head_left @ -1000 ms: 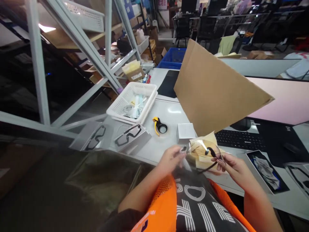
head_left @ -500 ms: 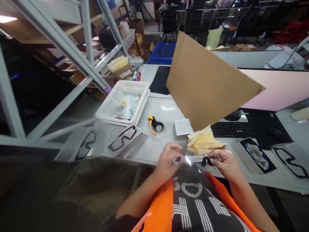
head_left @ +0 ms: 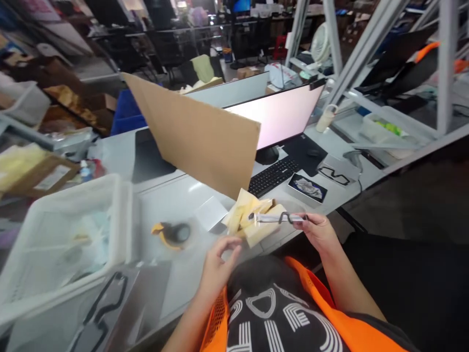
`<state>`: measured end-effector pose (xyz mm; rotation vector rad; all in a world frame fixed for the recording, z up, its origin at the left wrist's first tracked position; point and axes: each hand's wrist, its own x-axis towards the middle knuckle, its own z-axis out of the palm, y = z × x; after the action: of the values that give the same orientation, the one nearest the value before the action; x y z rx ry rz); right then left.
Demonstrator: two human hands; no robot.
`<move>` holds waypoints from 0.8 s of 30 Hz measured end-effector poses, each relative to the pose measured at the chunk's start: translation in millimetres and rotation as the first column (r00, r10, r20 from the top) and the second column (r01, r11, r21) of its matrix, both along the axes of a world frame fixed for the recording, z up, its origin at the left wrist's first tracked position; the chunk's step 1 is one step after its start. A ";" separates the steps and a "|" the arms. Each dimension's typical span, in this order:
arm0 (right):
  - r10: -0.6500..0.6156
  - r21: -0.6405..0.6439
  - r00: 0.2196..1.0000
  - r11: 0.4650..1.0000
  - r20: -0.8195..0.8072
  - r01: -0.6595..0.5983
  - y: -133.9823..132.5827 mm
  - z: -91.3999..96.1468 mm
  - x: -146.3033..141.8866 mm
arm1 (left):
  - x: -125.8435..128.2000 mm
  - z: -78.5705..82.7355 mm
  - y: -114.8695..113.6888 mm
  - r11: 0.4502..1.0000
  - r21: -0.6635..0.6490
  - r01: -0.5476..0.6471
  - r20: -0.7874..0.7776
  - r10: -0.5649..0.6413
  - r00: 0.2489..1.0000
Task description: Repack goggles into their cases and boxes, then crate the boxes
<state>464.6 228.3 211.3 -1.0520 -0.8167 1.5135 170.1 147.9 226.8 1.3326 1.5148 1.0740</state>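
Note:
My right hand (head_left: 318, 232) pinches one end of a slim white box in clear plastic wrap (head_left: 271, 218), which bears a black goggle-shaped outline. The box is tilted nearly edge-on above crumpled yellow paper (head_left: 244, 215). Left of the paper, near the table's front edge, my left hand (head_left: 220, 259) holds nothing, its thumb and fingers apart and slightly curled. A small white box (head_left: 210, 213) stands just beyond it. Farther left lies a yellow-and-black tape dispenser (head_left: 172, 233), blurred by motion.
A white plastic basket (head_left: 122, 215) with packets stands at the left, boxes with goggle outlines (head_left: 106, 303) before it. A large cardboard sheet (head_left: 205, 142) leans up behind. To the right are a keyboard (head_left: 274, 176), an open box with a grey bundle (head_left: 308, 187) and another goggle-outline box (head_left: 335, 173).
The view has swung to the right. My left hand has let go of the wrapped box and moved away from it, while my right hand keeps hold and carries it to the right.

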 end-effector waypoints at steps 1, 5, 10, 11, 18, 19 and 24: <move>-0.104 0.042 0.995 0.994 -0.001 0.104 1.8 1.2 15.6 | 6.9 5.4 14.8 0.997 0.033 0.065 -0.048 -0.063 0.997; -0.486 0.194 0.873 0.854 -0.033 0.483 7.7 5.1 86.6 | 54.8 15.1 92.3 0.926 0.096 0.366 -0.260 -0.331 0.907; -0.715 0.280 0.699 0.671 -0.002 0.686 3.3 -0.1 159.8 | 147.3 -19.3 202.3 0.821 -0.138 0.554 -0.560 -0.526 0.640; -0.729 0.284 0.684 0.658 0.007 0.698 1.4 -3.0 170.0 | 166.1 -29.5 220.3 0.816 -0.169 0.553 -0.584 -0.535 0.610; -0.710 0.254 0.696 0.696 0.105 0.672 -6.4 -31.7 208.8 | 264.7 -92.6 282.0 0.864 -0.294 0.408 -0.737 -0.477 0.479; -0.700 0.238 0.704 0.709 0.122 0.664 -5.8 -35.4 211.5 | 272.9 -99.7 285.6 0.876 -0.301 0.377 -0.755 -0.460 0.467; -0.659 0.171 0.734 0.752 0.161 0.637 5.4 -43.6 221.0 | 296.4 -123.9 300.0 0.903 -0.284 0.323 -0.808 -0.407 0.427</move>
<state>685.6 233.6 167.7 -1.2662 -0.5663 0.7552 466.4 447.9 102.9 2.1858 1.7489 -0.0416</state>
